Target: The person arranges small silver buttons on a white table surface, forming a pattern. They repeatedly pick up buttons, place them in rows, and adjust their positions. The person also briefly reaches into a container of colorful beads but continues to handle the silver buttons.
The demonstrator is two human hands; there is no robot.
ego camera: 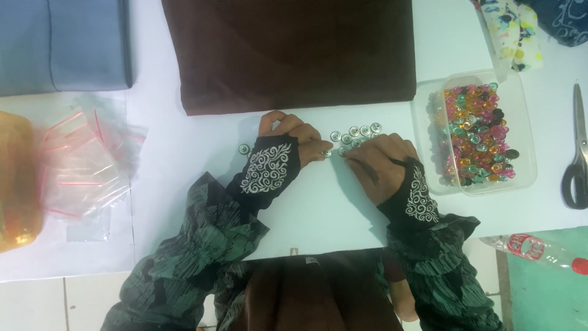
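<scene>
My left hand [293,136] and my right hand [378,160] rest palm-down on a white sheet [318,208], both in black cuffs with white swirl embroidery. Their fingertips meet at a small cluster of silver metal snap buttons [355,135] lying on the sheet. My left fingertips pinch at one button near the cluster's left end; my right fingers curl over buttons at its lower edge. One single silver button [244,149] lies apart, left of my left hand. Whether either hand fully holds a button is hidden by the fingers.
A folded dark brown cloth [294,52] lies just beyond the hands. A clear plastic box [527,165] of coloured gems stands to the right, scissors [577,153] beyond it. Small clear zip bags [86,165] lie left, a blue folded cloth [61,43] top left, a plastic bottle [545,251] bottom right.
</scene>
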